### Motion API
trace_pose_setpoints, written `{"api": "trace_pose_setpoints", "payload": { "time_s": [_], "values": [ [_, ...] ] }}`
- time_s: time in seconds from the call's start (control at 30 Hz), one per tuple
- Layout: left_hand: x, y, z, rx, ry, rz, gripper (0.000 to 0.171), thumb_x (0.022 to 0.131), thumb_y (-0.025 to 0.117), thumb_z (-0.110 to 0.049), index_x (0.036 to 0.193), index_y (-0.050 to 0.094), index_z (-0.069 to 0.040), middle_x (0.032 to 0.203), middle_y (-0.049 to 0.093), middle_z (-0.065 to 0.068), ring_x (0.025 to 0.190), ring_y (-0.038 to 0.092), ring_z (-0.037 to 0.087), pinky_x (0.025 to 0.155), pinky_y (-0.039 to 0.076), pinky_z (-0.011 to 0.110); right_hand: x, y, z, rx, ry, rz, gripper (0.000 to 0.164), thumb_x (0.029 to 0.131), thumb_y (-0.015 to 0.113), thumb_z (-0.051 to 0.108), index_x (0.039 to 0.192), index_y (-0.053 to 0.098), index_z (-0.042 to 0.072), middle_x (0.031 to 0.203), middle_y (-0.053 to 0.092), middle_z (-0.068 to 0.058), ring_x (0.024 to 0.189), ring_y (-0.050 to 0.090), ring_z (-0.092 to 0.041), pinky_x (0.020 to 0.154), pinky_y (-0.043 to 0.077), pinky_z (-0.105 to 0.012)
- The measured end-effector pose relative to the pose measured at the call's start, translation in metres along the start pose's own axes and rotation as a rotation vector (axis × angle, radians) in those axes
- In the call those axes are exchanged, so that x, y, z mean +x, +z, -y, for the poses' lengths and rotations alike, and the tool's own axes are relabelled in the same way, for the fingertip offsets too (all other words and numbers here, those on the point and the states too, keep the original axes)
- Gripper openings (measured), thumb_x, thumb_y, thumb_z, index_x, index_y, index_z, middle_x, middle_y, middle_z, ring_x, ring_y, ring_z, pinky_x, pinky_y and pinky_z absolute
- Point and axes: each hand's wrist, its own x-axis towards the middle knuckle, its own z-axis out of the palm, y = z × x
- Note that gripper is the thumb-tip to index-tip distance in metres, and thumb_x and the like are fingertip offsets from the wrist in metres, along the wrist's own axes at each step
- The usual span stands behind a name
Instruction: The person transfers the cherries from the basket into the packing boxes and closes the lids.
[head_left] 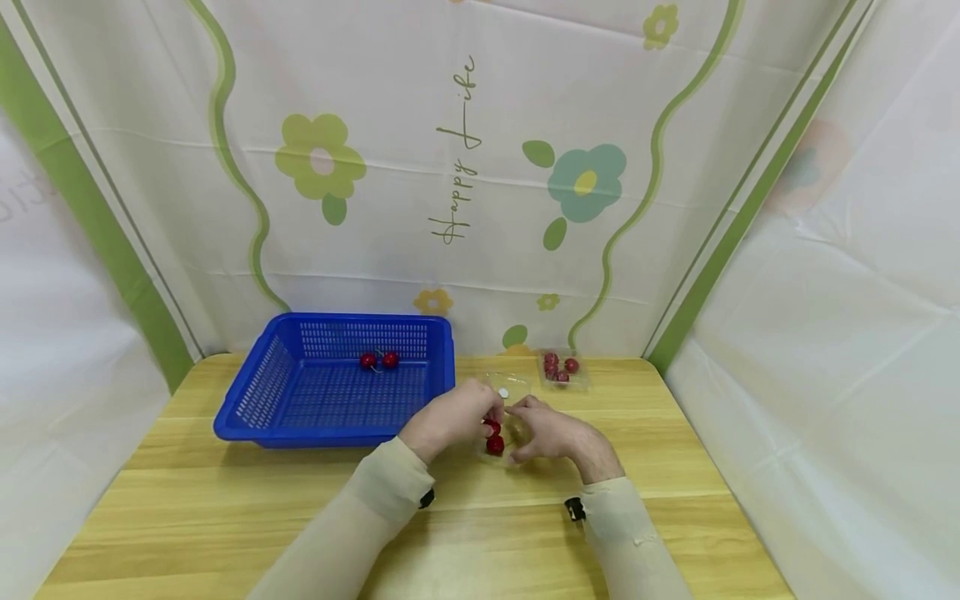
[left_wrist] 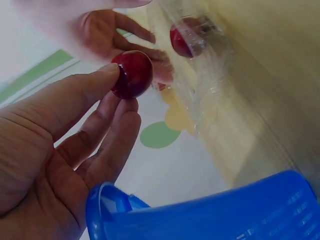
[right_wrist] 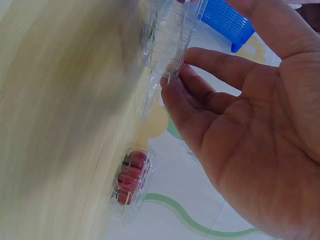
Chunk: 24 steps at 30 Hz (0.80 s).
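Observation:
My left hand (head_left: 456, 414) pinches a red cherry (left_wrist: 132, 75) between thumb and fingertips, seen large in the left wrist view. Just below that hand in the head view is a clear plastic box (head_left: 517, 430) with its lid folded back. Another cherry (head_left: 495, 445) lies inside the box, near its left side. With thumb and fingers spread across the box, my right hand (head_left: 553, 430) holds it from the right. In the right wrist view, those fingertips are at the rim of the transparent box (right_wrist: 167, 45).
A blue plastic basket (head_left: 322, 440) stands to the left on the wooden table (head_left: 480, 533), with two cherries (head_left: 378, 360) inside. At the back right sits a second clear box (head_left: 564, 369) holding several cherries. A printed curtain (head_left: 390, 250) hangs behind the table.

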Motion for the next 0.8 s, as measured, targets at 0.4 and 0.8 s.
{"api": "trace_pose_setpoints", "payload": {
  "time_s": [0.4,0.8],
  "values": [
    [0.005,0.017,-0.012,0.265,-0.054,0.037,0.012,0.102,0.088,-0.002,0.098,0.087,-0.013,0.098,0.082,-0.002,0.082,0.063,0.010,0.080,0.064,0.026,0.001,0.000,0.000,0.002,-0.015,-0.002,0.092,0.093,0.099,0.015,0.172,0.054,-0.002,0.161,0.059,-0.023,0.144,0.063,-0.038,0.132,0.052,-0.064],
    [-0.002,0.001,-0.013,0.128,-0.061,0.047,0.023,0.105,0.088,-0.005,0.128,0.088,-0.010,0.130,0.087,0.006,0.115,0.081,0.019,0.102,0.071,0.036,0.000,0.001,0.000,0.004,-0.010,-0.006,0.091,0.091,0.101,0.016,0.169,0.058,-0.001,0.157,0.061,-0.022,0.141,0.065,-0.038,0.130,0.054,-0.065]
  ]
}}
